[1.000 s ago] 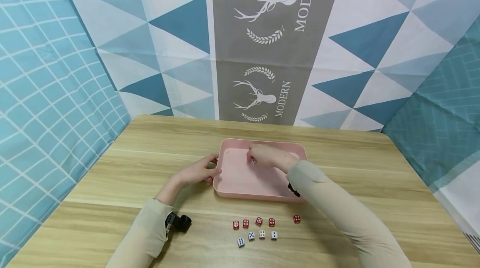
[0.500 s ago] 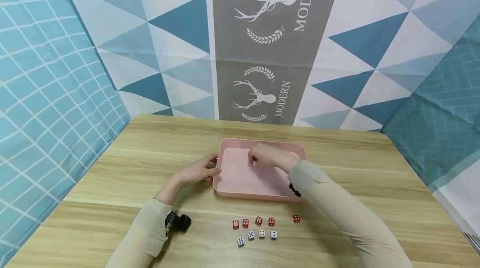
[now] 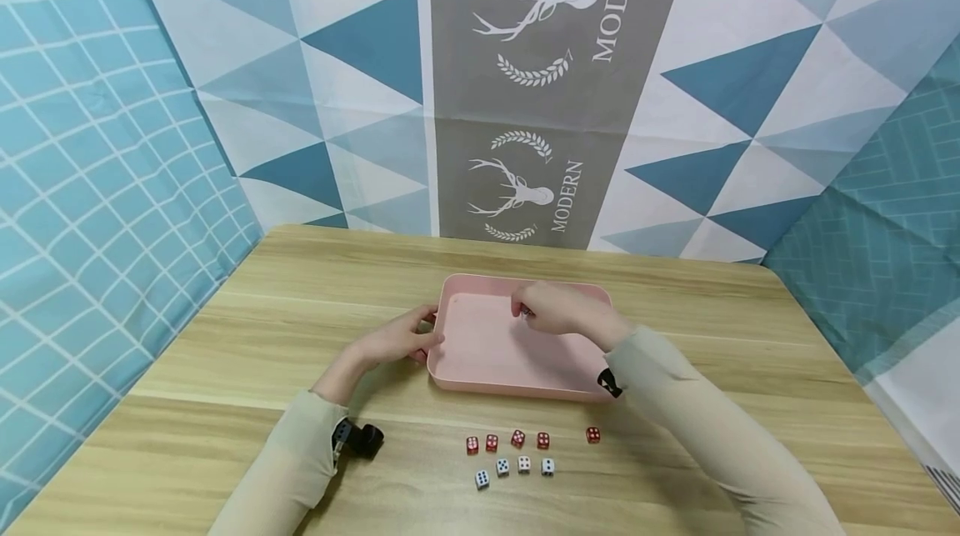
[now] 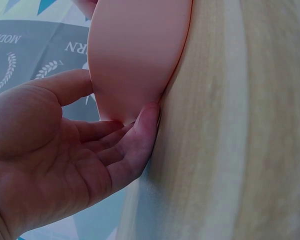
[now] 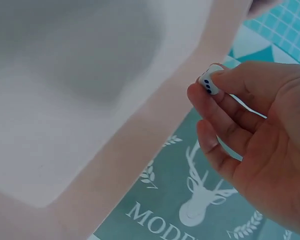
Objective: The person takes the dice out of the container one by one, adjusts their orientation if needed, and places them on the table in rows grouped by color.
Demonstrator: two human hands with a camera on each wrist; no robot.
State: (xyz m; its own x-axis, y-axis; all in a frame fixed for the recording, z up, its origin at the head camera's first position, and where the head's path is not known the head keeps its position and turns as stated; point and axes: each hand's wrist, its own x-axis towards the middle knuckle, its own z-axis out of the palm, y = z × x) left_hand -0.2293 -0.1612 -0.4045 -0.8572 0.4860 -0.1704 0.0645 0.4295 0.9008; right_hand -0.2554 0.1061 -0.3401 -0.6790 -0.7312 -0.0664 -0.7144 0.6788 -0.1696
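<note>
A white die with dark pips [image 5: 210, 82] is pinched between the thumb and fingers of my right hand [image 3: 557, 308]. That hand is over the right half of a shallow pink tray [image 3: 480, 344], above its floor. At the tray's left side my left hand [image 3: 393, 342] grips the wall. In the left wrist view the thumb of the left hand [image 4: 80, 145] touches the rim, and the other fingers bend against the wall's outside and lower edge. Nearer the front of the table lie several red dice [image 3: 518, 438] in a loose row, with several white dice [image 3: 502, 467] below them.
The tray stands on a wooden table [image 3: 315, 286]. A patterned cloth wall [image 3: 360, 102] rises behind the table's back edge. One red die [image 3: 593, 434] lies apart to the right, close to my right sleeve [image 3: 697, 411]. A black wrist strap [image 3: 360, 439] sits at my left cuff.
My right hand has moved to the right over the tray and appears slightly raised, still holding a die. My left hand keeps its place on the tray's left side.
</note>
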